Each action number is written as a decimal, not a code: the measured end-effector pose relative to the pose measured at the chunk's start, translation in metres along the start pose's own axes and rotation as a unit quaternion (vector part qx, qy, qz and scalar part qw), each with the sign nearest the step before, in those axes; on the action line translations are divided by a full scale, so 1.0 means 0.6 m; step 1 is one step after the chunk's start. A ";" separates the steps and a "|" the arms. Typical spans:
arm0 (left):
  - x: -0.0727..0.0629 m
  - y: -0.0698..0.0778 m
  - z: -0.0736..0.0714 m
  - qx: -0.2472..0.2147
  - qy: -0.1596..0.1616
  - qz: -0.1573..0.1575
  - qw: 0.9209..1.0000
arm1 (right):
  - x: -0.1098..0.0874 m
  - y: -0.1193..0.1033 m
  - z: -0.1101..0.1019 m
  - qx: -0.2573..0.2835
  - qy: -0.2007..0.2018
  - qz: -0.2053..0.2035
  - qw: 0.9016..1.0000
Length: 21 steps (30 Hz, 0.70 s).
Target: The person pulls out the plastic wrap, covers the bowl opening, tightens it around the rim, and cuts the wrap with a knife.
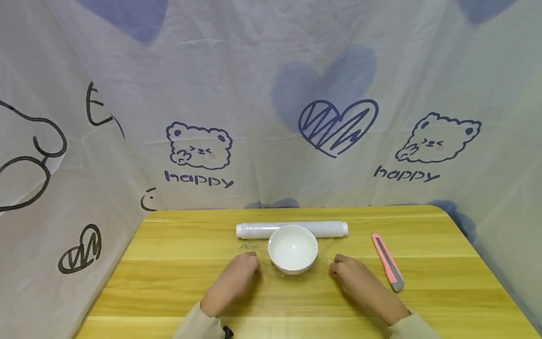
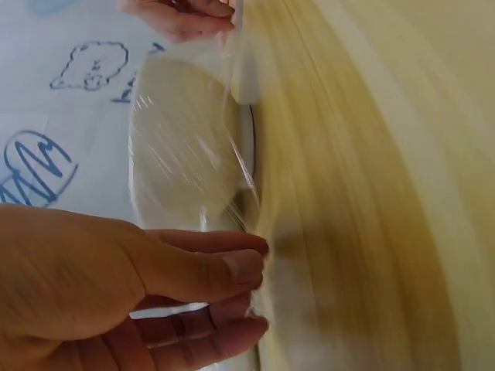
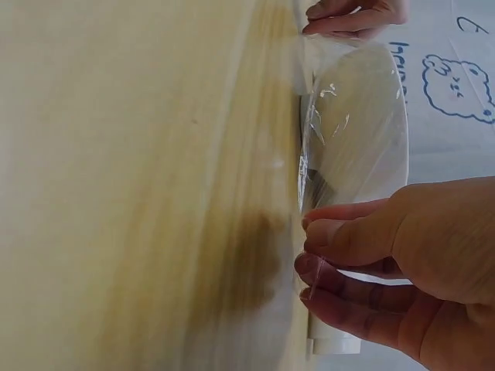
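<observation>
A white bowl [image 1: 292, 249] stands upright near the middle of the wooden table. Clear plastic wrap [image 2: 174, 147] stretches over and around it, wrinkled where it is pulled. On the bowl's left side my left hand [image 1: 239, 273] pinches an edge of the wrap between thumb and fingers. My right hand [image 1: 360, 282] pinches the wrap on the other side, with thumb and fingertips close to the table, as the right wrist view shows. Behind the bowl lies a roll of plastic wrap [image 1: 254, 230], partly hidden by the bowl.
To the right of my right hand lies a pink and grey utility knife [image 1: 387, 262]. A pale cloth [image 1: 271, 103] with blue drawings hangs behind the wooden table [image 1: 169, 263] and along its sides.
</observation>
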State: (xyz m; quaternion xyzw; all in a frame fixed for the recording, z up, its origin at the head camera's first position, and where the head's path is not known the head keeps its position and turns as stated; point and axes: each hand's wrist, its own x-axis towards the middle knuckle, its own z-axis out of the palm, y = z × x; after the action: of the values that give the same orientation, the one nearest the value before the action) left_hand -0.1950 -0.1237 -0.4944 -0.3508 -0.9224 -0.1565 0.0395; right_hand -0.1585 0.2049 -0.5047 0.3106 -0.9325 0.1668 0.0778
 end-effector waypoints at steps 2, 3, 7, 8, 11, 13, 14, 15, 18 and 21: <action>0.007 -0.006 0.002 -0.011 0.004 0.000 1.000 | 0.007 0.002 0.001 0.010 0.012 0.011 1.000; 0.010 -0.009 0.003 -0.019 0.005 0.000 1.000 | 0.009 0.004 0.001 0.014 0.015 0.016 1.000; 0.022 -0.019 0.009 -0.040 0.013 0.021 0.999 | 0.021 0.006 0.007 0.043 0.032 0.044 0.998; 0.024 -0.021 0.011 -0.049 0.015 0.025 0.998 | 0.024 0.007 0.009 0.051 0.035 0.051 0.997; 0.030 -0.026 0.019 -0.077 0.013 0.021 0.997 | 0.033 0.008 0.015 0.074 0.049 0.075 0.993; 0.033 -0.028 0.024 -0.098 0.009 0.007 0.995 | 0.039 0.010 0.020 0.088 0.054 0.090 0.991; 0.035 -0.029 0.026 -0.109 0.007 -0.002 0.994 | 0.041 0.011 0.022 0.096 0.056 0.100 0.989; 0.037 -0.030 0.027 -0.122 0.005 -0.010 0.992 | 0.044 0.011 0.024 0.107 0.057 0.110 0.987; 0.042 -0.034 0.028 -0.175 0.002 -0.027 0.984 | 0.052 0.012 0.031 0.142 0.059 0.142 0.978; 0.043 -0.039 0.030 -0.254 0.006 -0.050 0.966 | 0.061 0.011 0.036 0.177 0.067 0.174 0.966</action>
State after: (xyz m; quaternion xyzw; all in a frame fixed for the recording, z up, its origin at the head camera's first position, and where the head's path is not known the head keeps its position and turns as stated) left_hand -0.2291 -0.1178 -0.5125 -0.3018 -0.8686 -0.3893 -0.0529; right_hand -0.1925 0.1819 -0.5172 0.1404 -0.9206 0.3606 0.0532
